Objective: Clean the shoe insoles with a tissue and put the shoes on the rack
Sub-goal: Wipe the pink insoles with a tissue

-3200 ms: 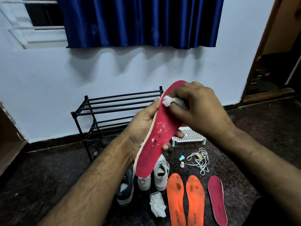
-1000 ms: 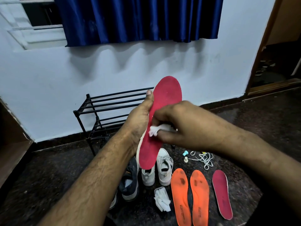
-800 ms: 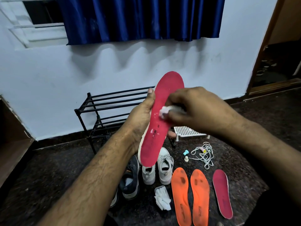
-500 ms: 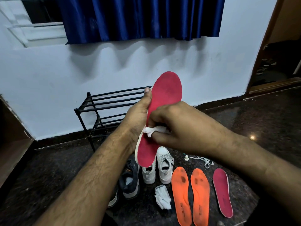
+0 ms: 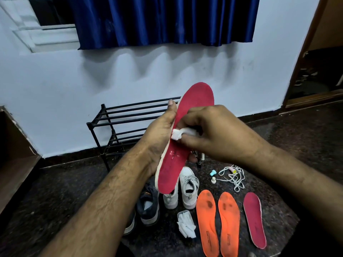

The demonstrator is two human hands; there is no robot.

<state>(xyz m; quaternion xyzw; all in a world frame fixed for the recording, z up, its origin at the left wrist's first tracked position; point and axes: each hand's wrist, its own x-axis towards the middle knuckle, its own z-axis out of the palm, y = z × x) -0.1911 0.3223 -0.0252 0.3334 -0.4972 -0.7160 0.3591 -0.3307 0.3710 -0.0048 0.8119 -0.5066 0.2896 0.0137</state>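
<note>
Mid-insole (image 5: 187,127), its length upright: my left hand (image 5: 159,134) grips the edge; my right hand (image 5: 209,130) pinches tissue (image 5: 178,134) against it.

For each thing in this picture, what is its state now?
Red foam insole: upright, held by left hand.
White crumpled tissue: pinched by right hand, pressed on insole.
Two orange insoles: flat on floor, stained.
White sneakers: on floor.
Black metal rack: top shelf bare.
</note>
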